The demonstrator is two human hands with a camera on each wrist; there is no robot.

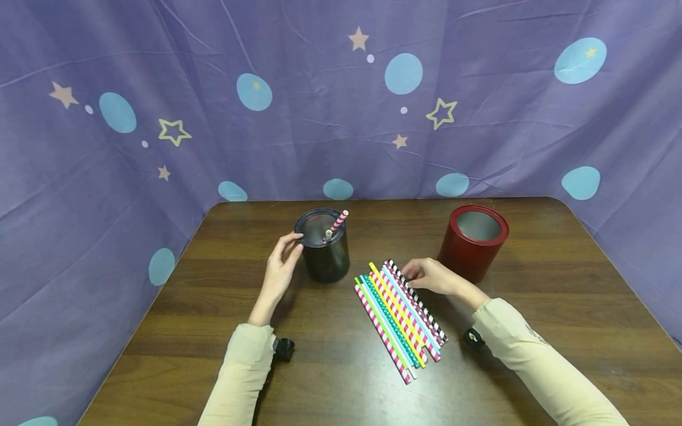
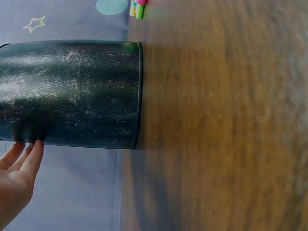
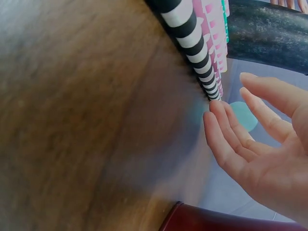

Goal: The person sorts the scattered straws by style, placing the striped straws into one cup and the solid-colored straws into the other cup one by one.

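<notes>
A dark cylindrical can stands left of centre, with a red-and-white striped paper straw and another straw's end poking above its rim. My left hand touches the can's left side near the top; in the left wrist view its extended fingertips rest against the dark wall. Many patterned paper straws lie side by side in the middle of the table. At their right edge is a black-and-white striped straw. My right hand has its fingertips at this straw's far end, thumb and fingers apart, gripping nothing.
A red can with its top uncovered stands behind and right of my right hand. The wooden table reaches back to a purple curtain with stars and blue ovals.
</notes>
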